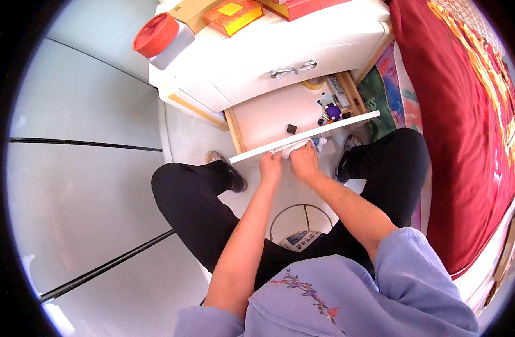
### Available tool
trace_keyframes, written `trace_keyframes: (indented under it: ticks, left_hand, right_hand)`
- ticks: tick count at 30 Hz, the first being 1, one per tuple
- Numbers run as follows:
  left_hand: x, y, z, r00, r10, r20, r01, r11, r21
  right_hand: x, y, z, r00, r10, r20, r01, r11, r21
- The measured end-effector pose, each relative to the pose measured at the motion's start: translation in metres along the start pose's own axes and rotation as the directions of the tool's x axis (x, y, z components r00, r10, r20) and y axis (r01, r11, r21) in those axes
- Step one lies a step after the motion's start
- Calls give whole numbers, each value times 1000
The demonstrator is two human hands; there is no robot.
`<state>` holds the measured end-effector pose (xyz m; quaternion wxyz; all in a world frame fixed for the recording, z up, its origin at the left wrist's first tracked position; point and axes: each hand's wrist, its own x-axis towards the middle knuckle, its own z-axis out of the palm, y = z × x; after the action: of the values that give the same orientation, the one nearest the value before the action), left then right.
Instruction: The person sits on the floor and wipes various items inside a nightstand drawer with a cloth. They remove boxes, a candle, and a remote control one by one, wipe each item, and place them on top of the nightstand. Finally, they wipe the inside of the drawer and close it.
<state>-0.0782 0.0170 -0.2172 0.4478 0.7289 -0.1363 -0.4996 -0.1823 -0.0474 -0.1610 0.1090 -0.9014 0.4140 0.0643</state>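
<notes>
A white drawer [336, 127] is pulled out of the white cabinet [252, 62] in front of me. At the outer side of its front panel I hold a whitish cloth [289, 148]. My left hand [270, 165] is closed at the cloth's left end, its fingertips partly hidden. The fingers of my right hand [305, 162] are bent over the cloth's right part, close under the panel's top edge. Inside the drawer lie a small dark block [292, 128], a purple item [333, 111], a roll of yellowish tape [314, 83] and a grey remote-like object [337, 87].
On the cabinet top stand a red-lidded round container [156, 36] and an orange box [233, 16]. A pale wardrobe [89, 196] rises at left; a bed with a dark red cover [448, 140] lies at right. A round wire-rimmed bin [294, 210] sits between my legs.
</notes>
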Motion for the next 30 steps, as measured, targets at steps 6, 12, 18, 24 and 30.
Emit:
trace_keyframes:
  ticks: [6, 12, 18, 24, 30]
  left_hand:
    - [21, 3, -10, 1000, 11, 23, -14, 993, 115]
    - [31, 43, -13, 997, -52, 63, 47, 996, 81]
    - [35, -58, -38, 924, -174, -340, 251, 948, 197]
    - [5, 23, -42, 810, -389, -439, 86, 818, -568]
    - [32, 26, -44, 801, -563, -205, 170, 542, -823]
  right_hand:
    - [14, -2, 0, 997, 20, -75, -13, 996, 93]
    - [33, 8, -12, 999, 12, -53, -6, 994, 106]
    - [8, -34, 3, 981, -157, 112, 124, 959, 256]
    - [27, -52, 20, 996, 39, 80, -79, 793, 605]
    - [47, -65, 45, 907, 113, 406, -410, 460, 787]
